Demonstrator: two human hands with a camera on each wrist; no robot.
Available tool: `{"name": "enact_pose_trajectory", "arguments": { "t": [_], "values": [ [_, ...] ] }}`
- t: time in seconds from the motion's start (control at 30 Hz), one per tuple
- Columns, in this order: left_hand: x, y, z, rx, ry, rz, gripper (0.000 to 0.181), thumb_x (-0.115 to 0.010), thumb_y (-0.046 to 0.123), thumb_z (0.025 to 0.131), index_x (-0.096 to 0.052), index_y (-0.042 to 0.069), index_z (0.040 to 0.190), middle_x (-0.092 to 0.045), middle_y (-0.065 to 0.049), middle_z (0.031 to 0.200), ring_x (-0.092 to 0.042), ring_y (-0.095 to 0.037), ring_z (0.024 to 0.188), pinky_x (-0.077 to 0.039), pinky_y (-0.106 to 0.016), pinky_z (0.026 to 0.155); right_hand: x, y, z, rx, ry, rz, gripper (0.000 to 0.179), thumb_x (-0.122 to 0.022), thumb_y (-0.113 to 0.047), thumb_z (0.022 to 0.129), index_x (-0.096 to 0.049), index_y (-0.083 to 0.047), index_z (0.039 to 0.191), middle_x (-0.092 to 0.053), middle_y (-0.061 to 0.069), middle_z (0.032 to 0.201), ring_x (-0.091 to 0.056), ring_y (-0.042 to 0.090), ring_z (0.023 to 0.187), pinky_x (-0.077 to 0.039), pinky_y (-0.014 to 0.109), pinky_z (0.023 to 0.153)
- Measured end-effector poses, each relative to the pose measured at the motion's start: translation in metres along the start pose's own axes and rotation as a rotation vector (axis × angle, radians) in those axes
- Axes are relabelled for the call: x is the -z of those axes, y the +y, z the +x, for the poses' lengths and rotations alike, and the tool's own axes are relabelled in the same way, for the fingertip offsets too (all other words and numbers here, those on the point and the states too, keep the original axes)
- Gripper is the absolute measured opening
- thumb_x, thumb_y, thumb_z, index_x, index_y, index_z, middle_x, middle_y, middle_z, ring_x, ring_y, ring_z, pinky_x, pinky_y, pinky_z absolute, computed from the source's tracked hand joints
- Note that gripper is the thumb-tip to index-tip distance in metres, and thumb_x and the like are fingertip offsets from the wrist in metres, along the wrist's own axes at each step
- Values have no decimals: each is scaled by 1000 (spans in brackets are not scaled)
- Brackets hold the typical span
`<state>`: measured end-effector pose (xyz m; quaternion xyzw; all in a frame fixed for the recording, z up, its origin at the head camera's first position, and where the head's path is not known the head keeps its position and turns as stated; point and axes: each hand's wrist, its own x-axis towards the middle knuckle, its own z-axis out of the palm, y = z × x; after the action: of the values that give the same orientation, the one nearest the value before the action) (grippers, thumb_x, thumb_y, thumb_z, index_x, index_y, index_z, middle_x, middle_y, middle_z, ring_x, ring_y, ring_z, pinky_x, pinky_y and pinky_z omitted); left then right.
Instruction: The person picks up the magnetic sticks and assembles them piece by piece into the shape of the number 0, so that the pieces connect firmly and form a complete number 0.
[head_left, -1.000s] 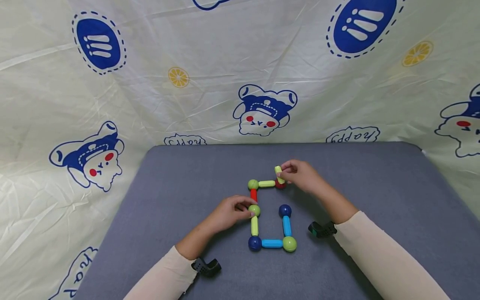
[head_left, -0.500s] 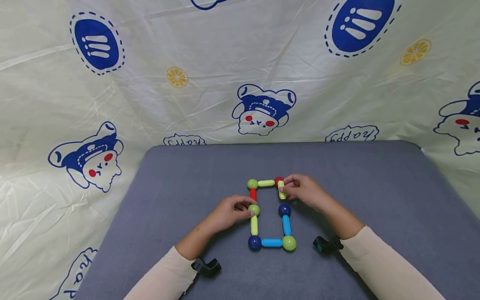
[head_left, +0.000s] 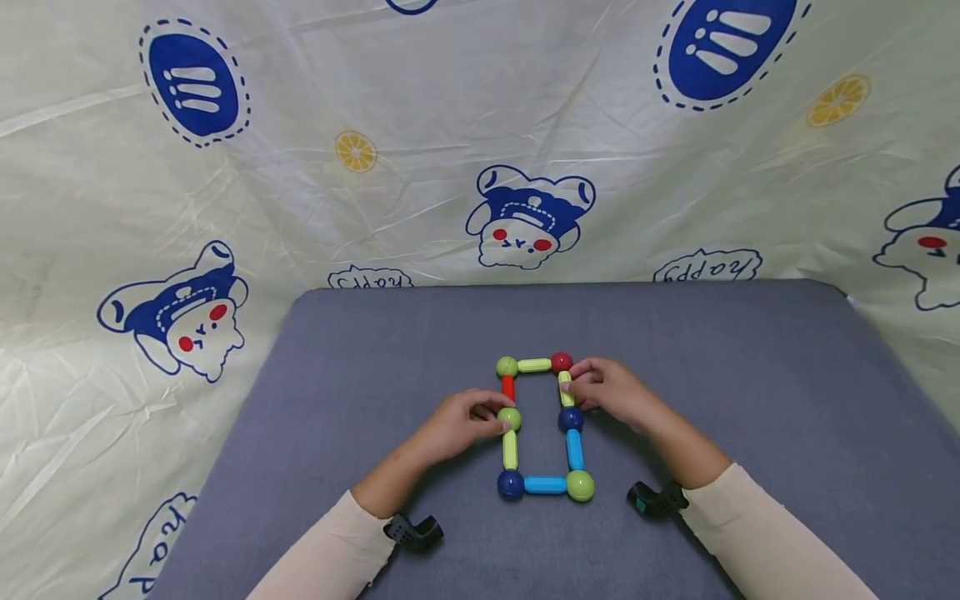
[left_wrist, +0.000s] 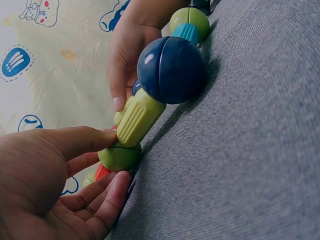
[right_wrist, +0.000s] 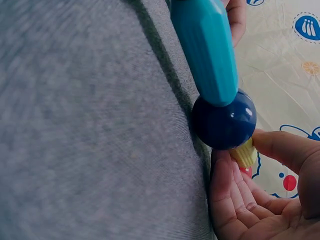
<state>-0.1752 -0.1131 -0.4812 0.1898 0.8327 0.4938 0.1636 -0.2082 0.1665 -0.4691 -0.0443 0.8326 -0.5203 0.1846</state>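
Balls and short rods lie joined in a rectangle on the grey table. My right hand (head_left: 611,392) pinches a yellow-green rod (head_left: 566,389) on the right side, between the red ball (head_left: 561,362) and a dark blue ball (head_left: 571,418). On the left side my left hand (head_left: 467,423) holds a green ball (head_left: 509,419) between thumb and fingers, with a red rod (head_left: 507,387) above it and a yellow-green rod (left_wrist: 137,120) below. In the right wrist view a blue rod (right_wrist: 207,55) meets the dark blue ball (right_wrist: 225,120), which partly hides the pinched rod.
The near side has a dark blue ball (head_left: 511,484), a blue rod (head_left: 545,485) and a green ball (head_left: 580,485). At the far left corner sits another green ball (head_left: 507,367). A printed white sheet (head_left: 420,208) hangs behind the grey table (head_left: 375,350).
My right hand has brought the yellow-green rod down from over the red ball into the gap above the dark blue ball. My left hand stays on the green ball.
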Motion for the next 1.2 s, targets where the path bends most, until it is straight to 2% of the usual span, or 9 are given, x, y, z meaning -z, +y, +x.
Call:
{"name": "enact_pose_trajectory", "arguments": {
  "t": [0.17, 0.27, 0.43, 0.53, 0.73, 1.2],
  "values": [
    [0, 0, 0, 3, 4, 3, 27, -73, 22, 94, -72, 17, 121, -68, -4, 112, -61, -10, 93, -51, -25, 82, 0, 0, 0, -2, 11, 30, 55, -70, -24, 96, -42, 7, 132, -70, 16, 104, -67, 15, 83, -60, 35, 79],
    [0, 0, 0, 2, 6, 5, 27, -72, 23, 95, -72, 17, 121, -68, -3, 112, -61, -10, 93, -51, -25, 81, 0, 0, 0, 7, 12, 28, 65, -69, -24, 96, -34, 6, 142, -71, 17, 105, -67, 16, 83, -60, 35, 78],
    [0, 0, 1, -6, 7, 4, 27, -73, 23, 94, -72, 17, 121, -68, -3, 112, -61, -10, 93, -51, -25, 81, 3, 1, 1, 56, 1, -9, 81, -69, -21, 96, -21, -4, 159, -72, 17, 100, -68, 20, 81, -58, 35, 74],
    [0, 1, 1, -8, 8, 5, 27, -72, 23, 95, -72, 17, 121, -68, -3, 112, -61, -10, 92, -51, -25, 81, 4, 1, 3, 67, -11, -39, 79, -69, -21, 97, -23, -9, 160, -72, 16, 99, -66, 22, 81, -57, 35, 72],
    [0, 0, 0, -3, 6, 3, 27, -73, 22, 94, -72, 16, 121, -68, -4, 111, -61, -10, 92, -51, -24, 81, 3, 0, 3, 54, -22, -63, 70, -68, -24, 98, -33, -7, 156, -72, 16, 102, -66, 21, 83, -57, 35, 71],
    [-1, -2, 1, 2, 12, 9, 27, -73, 23, 94, -72, 17, 120, -68, -3, 111, -61, -10, 92, -52, -25, 81, 0, 4, 3, 34, -5, -77, 65, -68, -23, 98, -38, -9, 154, -72, 15, 100, -65, 20, 80, -57, 33, 73]
  ]
}}
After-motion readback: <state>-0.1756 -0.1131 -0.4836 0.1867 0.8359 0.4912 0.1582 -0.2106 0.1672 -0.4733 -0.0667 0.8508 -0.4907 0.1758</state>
